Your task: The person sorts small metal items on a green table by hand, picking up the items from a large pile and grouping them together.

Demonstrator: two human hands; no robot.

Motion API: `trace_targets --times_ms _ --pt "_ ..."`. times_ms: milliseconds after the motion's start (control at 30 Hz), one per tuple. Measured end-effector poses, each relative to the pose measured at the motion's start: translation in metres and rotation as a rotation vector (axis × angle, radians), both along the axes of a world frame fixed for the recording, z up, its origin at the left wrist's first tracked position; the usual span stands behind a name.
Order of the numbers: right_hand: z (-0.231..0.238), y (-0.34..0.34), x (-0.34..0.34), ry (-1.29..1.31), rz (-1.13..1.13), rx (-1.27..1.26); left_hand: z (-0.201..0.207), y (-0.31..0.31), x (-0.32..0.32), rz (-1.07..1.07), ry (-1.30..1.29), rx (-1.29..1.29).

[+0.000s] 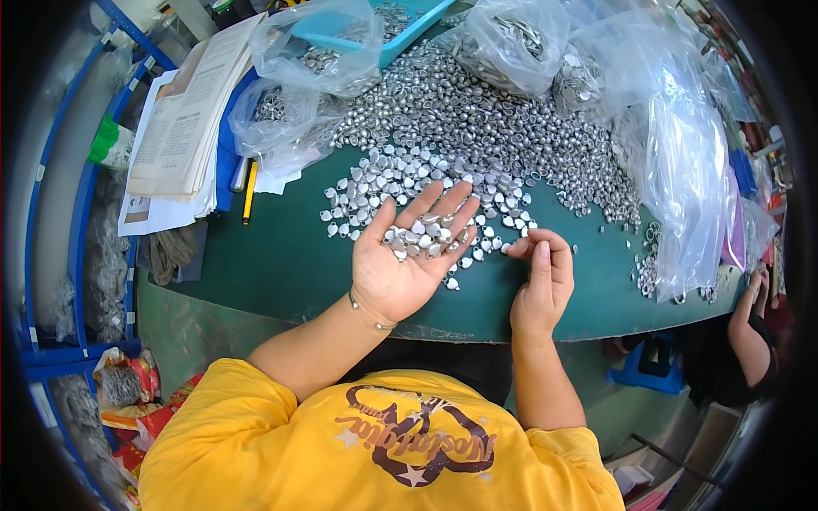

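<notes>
My left hand point(400, 264) is turned palm up, its fingers stretched and slightly cupped. A small heap of heart-shaped metal pieces point(422, 237) lies across the palm and fingers. To its right my right hand point(543, 285) is closed, the thumb against the curled fingers; whatever is between them, if anything, is hidden. Just beyond both hands, loose silver heart-shaped pieces point(366, 192) are scattered on the green table point(298, 247). Behind these spreads a large mass of small rounded grey metal parts point(477, 115).
Clear plastic bags point(682, 187) cover the right side; others with metal parts stand at the back. A blue tray point(409, 38) sits at the far edge. Papers point(183, 119) and a yellow-and-black pen-like tool point(250, 192) lie left. A co-worker's arm point(750, 332) shows at right.
</notes>
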State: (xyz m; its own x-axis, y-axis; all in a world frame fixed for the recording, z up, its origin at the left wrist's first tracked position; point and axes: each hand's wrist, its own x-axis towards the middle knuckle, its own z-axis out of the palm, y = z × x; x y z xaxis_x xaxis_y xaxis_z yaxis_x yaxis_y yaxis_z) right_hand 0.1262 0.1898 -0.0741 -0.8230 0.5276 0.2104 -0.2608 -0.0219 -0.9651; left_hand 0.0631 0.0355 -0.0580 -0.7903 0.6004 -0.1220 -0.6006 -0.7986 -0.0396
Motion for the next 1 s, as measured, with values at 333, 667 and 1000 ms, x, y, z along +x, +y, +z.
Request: trace_targets --times_ms 333,667,1000 --pt "-0.001 0.000 -0.001 -0.016 -0.001 -0.013 -0.002 -0.001 0.000 -0.004 -0.020 0.023" --pt "-0.003 0.002 0.001 -0.014 -0.016 -0.034 -0.003 0.002 0.000 -0.020 -0.033 0.027" --pt "-0.007 0.003 0.002 -0.029 -0.031 0.007 0.009 -0.022 -0.031 -0.204 -0.148 -0.088"
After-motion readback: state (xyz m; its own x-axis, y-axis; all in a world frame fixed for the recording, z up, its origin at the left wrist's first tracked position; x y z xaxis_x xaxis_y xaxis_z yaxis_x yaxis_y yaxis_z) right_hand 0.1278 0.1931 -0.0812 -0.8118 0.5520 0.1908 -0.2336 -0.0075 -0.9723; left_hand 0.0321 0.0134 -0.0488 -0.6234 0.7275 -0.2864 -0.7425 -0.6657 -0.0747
